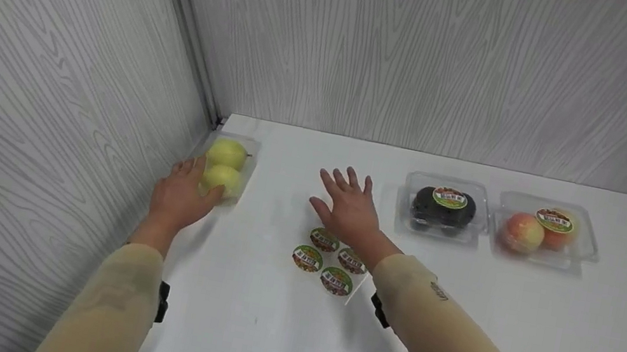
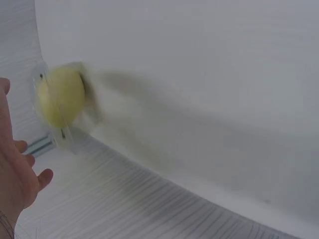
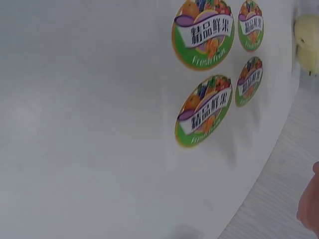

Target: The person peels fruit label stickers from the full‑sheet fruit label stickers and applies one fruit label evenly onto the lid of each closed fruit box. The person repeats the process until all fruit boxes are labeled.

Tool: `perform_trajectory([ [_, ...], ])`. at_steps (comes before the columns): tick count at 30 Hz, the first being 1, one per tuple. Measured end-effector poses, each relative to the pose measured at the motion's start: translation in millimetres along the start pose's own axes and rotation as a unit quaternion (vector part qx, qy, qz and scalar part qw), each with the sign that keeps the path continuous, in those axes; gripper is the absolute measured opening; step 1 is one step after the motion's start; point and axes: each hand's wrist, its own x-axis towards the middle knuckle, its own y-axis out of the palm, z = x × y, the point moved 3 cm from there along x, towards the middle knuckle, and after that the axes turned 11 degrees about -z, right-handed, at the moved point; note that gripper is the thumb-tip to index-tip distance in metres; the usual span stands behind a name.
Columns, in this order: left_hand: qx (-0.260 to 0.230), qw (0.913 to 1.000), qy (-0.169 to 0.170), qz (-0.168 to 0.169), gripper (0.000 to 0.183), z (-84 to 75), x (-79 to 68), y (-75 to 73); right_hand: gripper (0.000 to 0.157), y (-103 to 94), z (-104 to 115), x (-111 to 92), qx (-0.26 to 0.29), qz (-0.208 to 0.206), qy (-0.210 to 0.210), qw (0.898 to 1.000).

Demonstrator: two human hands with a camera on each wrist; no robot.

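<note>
A clear plastic box [image 1: 248, 170] with two round yellow-green fruits [image 1: 227, 154], which look like pears, stands at the table's far left corner. My left hand [image 1: 179, 194] reaches to its near left side, thumb and fingers spread. In the left wrist view a gap shows between that hand [image 2: 17, 169] and the boxed fruit [image 2: 64, 97]. With fingers fanned out, my right hand [image 1: 351, 212] hovers over the table beside a clear sheet of several round fruit stickers [image 1: 336, 281]. The right wrist view shows the stickers [image 3: 203, 110] lying face up, printed "Fresh fruit".
Toward the back right stand a clear box of dark fruit [image 1: 430, 206] and a clear box of red-yellow fruit [image 1: 525, 232], each with a round sticker on top. A grey wood-grain panel [image 1: 45, 90] rises along the left edge, another [image 1: 411, 58] behind the white table [image 1: 235, 330].
</note>
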Motion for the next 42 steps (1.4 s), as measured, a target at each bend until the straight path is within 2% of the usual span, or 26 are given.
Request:
perform_trajectory([
  [4, 0.009, 0.9987, -0.006, 0.05, 0.082, 21.2, 4.2, 0.1, 0.069, 16.0, 23, 10, -0.005, 0.02, -0.012, 1.0],
  [9, 0.016, 0.996, -0.007, 0.087, 0.083, 37.4, 8.1, 6.8, 0.068, 35.2, 49, 22, 0.001, 0.043, -0.024, 0.999],
  [12, 0.017, 0.9942, -0.013, 0.105, 0.082, 42.9, 9.8, 11.6, 0.068, 47.1, 62, 29, 0.007, 0.058, -0.028, 0.998],
  [17, 0.019, 0.9918, -0.02, 0.125, 0.079, 41.7, 9.9, 14.5, 0.067, 59.3, 72, 33, 0.017, 0.067, -0.029, 0.997],
  [28, 0.014, 0.9916, -0.015, 0.127, 0.07, 39.0, 12.3, 21.2, 0.067, 69.3, 75, 38, 0.023, 0.083, -0.026, 0.996],
  [36, 0.023, 0.9948, 0.017, 0.098, 0.06, 29.8, 13.8, 26.2, 0.068, 72.3, 82, 41, 0.015, 0.077, -0.038, 0.996],
  [42, 0.038, 0.9943, 0.038, 0.092, 0.055, 24.6, 14.5, 28.1, 0.068, 75.1, 87, 42, 0.018, 0.072, -0.037, 0.997],
])
